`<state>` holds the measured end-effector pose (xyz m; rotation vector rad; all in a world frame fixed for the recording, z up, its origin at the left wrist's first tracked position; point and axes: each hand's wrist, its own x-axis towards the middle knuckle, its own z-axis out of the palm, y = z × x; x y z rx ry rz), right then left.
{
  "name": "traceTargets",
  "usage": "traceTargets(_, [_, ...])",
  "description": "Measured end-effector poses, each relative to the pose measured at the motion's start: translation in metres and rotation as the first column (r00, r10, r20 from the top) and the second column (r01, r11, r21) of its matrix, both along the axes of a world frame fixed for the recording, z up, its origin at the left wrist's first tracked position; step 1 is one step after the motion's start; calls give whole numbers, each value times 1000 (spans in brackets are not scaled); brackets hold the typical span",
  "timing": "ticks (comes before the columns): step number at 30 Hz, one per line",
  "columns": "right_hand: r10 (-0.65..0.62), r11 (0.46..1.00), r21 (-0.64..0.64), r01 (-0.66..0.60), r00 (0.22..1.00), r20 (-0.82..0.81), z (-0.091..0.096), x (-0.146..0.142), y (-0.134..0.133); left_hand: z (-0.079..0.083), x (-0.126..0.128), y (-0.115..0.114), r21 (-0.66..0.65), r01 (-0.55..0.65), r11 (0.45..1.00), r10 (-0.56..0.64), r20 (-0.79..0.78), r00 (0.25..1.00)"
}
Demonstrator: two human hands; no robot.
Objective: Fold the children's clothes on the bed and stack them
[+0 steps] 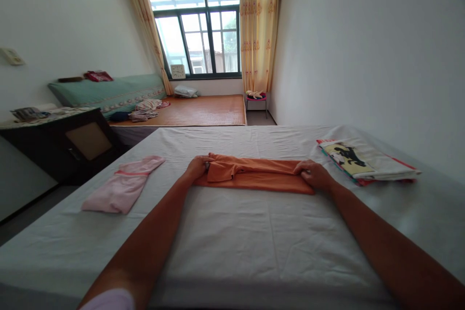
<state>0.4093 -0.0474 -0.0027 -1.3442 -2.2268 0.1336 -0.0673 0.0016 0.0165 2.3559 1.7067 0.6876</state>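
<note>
An orange garment (254, 174) lies folded into a long strip across the middle of a bed covered by a white sheet (254, 247). My left hand (198, 166) is closed on the garment's left end. My right hand (314, 174) is closed on its right end, with the fingers curled over the folded edge. Both arms reach straight out over the sheet.
A pink garment (121, 186) lies on the sheet to the left. A stack of folded printed cloths (365, 160) sits at the right by the wall. A dark cabinet (65, 143) stands left of the bed. Beyond are a mat-covered bed (203, 111), a window and a small stool (256, 98).
</note>
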Motion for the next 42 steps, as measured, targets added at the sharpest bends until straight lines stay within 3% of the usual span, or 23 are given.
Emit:
traceTargets(3, [-93, 990, 112, 87, 995, 46, 10, -16, -4, 7, 8, -3, 206, -128, 970, 123, 38, 992])
traceTargets(5, [-106, 981, 172, 90, 991, 84, 12, -33, -7, 10, 24, -6, 278, -82, 957, 83, 9, 997])
traceTargets(9, [15, 999, 39, -25, 967, 256, -2, -62, -7, -4, 59, -11, 160, 172, 972, -141, -185, 972])
traceTargets(11, [28, 998, -56, -11, 949, 313, -12, -65, -6, -17, 65, -11, 73, 198, 978, -174, -247, 953])
traceTargets(15, [5, 991, -125, 41, 939, 343, -22, -56, -5, -29, 55, -8, -20, 90, 996, -92, -290, 953])
traceTargets(20, [3, 987, -151, 52, 939, 344, -20, -48, -6, -23, 42, -5, -117, -15, 993, -22, -306, 952])
traceTargets(27, [-33, 987, -134, 85, 934, 355, -21, -42, -4, -20, 29, -1, -101, -49, 994, 17, -295, 955])
traceTargets(30, [-91, 984, -109, 138, 931, 353, -21, -38, -4, -16, 17, -2, -38, -125, 991, 112, -256, 960])
traceTargets(33, [-203, 976, -7, 218, 919, 337, -17, -42, -7, -8, 18, -8, 176, -163, 971, 196, -188, 962])
traceTargets(36, [-133, 991, 57, 121, 935, 328, -14, -54, -11, -4, 34, -16, 278, -10, 961, 60, -169, 984])
traceTargets(39, [6, 999, -45, 10, 943, 334, -15, -64, -12, -12, 53, -20, 165, 164, 973, -127, -215, 968])
traceTargets(42, [-7, 993, -105, 44, 943, 333, -21, -60, -8, -24, 59, -20, 38, 207, 978, -191, -248, 950])
